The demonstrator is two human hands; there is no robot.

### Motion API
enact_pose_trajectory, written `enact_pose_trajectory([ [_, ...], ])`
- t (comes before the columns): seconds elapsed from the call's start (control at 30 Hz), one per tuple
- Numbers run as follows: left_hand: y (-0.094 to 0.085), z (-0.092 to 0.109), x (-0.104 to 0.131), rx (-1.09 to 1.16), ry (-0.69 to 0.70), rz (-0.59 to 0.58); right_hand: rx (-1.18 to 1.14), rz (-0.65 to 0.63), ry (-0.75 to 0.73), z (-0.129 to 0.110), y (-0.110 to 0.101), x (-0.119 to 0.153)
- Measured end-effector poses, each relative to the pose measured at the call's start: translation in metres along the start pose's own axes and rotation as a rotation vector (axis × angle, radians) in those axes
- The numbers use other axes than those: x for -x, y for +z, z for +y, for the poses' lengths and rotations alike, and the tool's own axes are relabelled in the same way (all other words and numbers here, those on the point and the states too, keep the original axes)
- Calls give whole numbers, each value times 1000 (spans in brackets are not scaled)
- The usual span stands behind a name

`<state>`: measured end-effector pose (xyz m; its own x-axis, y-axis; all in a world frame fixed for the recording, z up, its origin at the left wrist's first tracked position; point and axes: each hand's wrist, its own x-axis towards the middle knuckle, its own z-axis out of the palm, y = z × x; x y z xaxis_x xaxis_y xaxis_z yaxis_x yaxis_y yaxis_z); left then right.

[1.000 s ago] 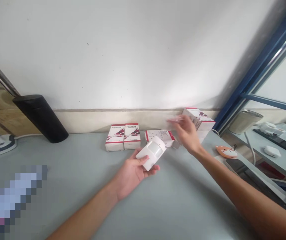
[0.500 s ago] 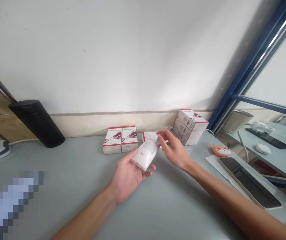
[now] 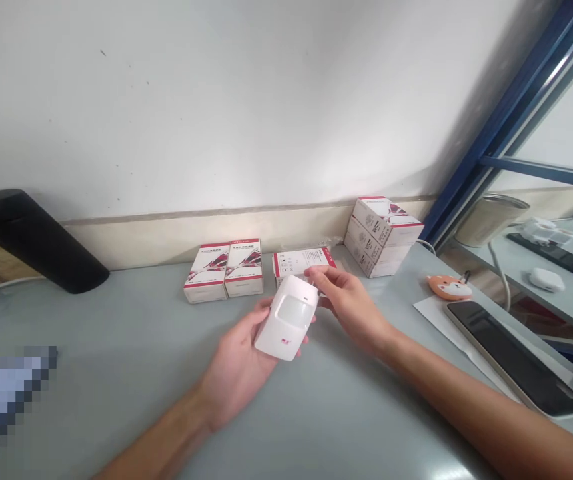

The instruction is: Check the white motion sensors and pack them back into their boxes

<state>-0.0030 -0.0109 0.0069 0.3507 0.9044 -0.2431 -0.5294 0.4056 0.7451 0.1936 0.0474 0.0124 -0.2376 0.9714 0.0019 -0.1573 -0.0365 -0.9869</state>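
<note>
A white motion detector (image 3: 286,320) with a clear curved window and a small red logo lies in my left hand (image 3: 239,367), whose thumb and fingers wrap round its sides. My right hand (image 3: 349,300) is at the detector's upper right corner, thumb and fingers pinched together. A small bit of something shows between those fingertips, too small to name. Just behind the detector, a red and white box (image 3: 301,259) lies on the grey table (image 3: 356,413), partly hidden by the detector and my right hand.
Two red and white boxes (image 3: 226,270) stand side by side behind my left hand. A stack of similar boxes (image 3: 383,237) is at the back right by the wall. On the right lie a phone (image 3: 516,360), a paper and an orange animal-faced item (image 3: 449,287). A black cylinder (image 3: 41,240) leans at left.
The detector has turned so its front faces me more. It now sits a little lower in the view. My right fingers have closed at its top corner, and the camera view has shifted slightly.
</note>
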Motion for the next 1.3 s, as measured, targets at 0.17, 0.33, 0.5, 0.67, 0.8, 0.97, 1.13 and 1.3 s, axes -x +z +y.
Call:
enact_pose_trajectory([
  [0.17, 9, 9, 3, 0, -21, -11, -75, -84, 13, -5, -1, 1],
  [0.33, 12, 9, 4, -41, -27, 39, -70, -122, 8, -2, -4, -1],
  [0.5, 8, 7, 7, -93, -22, 81, -9, -97, -44, -5, -7, 0],
  [0.67, 10, 12, 7, -158, -49, 36, 71, -50, -129, -16, -13, -2],
  [0.8, 1, 19, 6, -260, -144, -47, 5, 38, -232, -27, -31, -10],
  [0.97, -16, 26, 2, -356, -312, -151, -119, 203, -386, -57, -61, -15],
  [1.13, -14, 32, -1, -309, -337, -142, -187, 300, -463, -79, -87, -14],
  [1.3, -16, 37, -2, -304, -312, -123, -303, 347, -496, -86, -111, -17],
])
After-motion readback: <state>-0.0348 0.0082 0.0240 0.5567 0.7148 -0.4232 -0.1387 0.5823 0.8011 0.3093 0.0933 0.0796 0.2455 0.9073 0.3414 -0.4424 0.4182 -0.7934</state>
